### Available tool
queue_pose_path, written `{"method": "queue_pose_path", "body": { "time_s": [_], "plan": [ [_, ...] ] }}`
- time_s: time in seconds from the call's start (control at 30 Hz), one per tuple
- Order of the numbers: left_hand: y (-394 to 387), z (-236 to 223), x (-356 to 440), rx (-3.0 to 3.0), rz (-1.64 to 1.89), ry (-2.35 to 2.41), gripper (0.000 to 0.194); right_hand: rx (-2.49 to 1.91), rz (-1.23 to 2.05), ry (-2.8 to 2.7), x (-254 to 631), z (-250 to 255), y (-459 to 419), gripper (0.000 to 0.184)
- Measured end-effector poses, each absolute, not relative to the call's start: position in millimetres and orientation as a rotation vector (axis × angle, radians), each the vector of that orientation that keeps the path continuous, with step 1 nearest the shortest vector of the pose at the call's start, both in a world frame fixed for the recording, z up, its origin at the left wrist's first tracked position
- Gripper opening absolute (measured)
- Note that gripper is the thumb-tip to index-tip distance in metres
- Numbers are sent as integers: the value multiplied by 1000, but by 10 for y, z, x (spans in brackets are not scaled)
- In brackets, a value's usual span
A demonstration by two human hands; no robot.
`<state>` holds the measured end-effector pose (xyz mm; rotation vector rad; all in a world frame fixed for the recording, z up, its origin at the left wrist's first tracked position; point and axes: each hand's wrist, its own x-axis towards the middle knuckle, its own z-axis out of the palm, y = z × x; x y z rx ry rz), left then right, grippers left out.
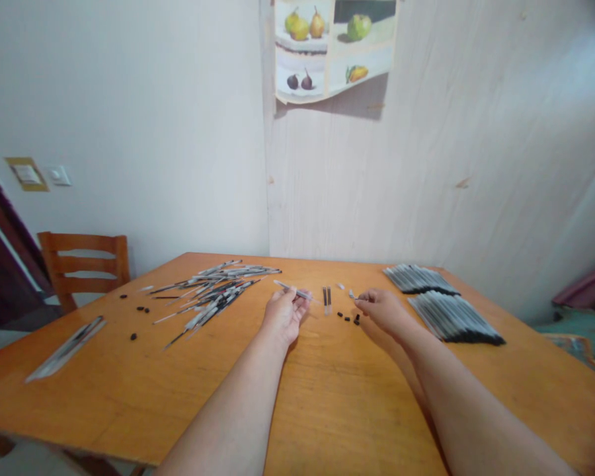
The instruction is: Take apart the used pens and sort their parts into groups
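In the head view my left hand (283,316), palm turned up, is closed on a slim clear-and-grey pen (290,289), which lies slanted across the fingers. My right hand (381,307) pinches a small pale piece (352,295) at its fingertips, too small to name for sure. Between the two hands, a pair of short dark refills (326,299) lie side by side on the table. Just left of my right hand are several small black plugs (348,318), and a little clear piece (340,286) lies farther back.
On the wooden table (322,403), a loose heap of pen parts (213,294) spreads to the left. Two neat rows of black-ended pens (456,317) lie at right. A clear bag (67,349) and several black bits (133,337) are at far left. Behind stands a chair (84,264).
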<state>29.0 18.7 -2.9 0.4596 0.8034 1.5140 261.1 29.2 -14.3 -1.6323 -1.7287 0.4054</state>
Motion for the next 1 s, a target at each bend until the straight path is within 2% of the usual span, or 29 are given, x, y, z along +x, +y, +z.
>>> {"method": "queue_pose_path", "body": {
  "time_s": [0.67,1.0],
  "plan": [
    [171,-33,296,517,1481,854,7,-1888,382,-1985,2508,-111,236,16],
    [157,-9,313,500,1476,859,6,-1770,248,-1879,2507,-153,283,23]
  ]
}}
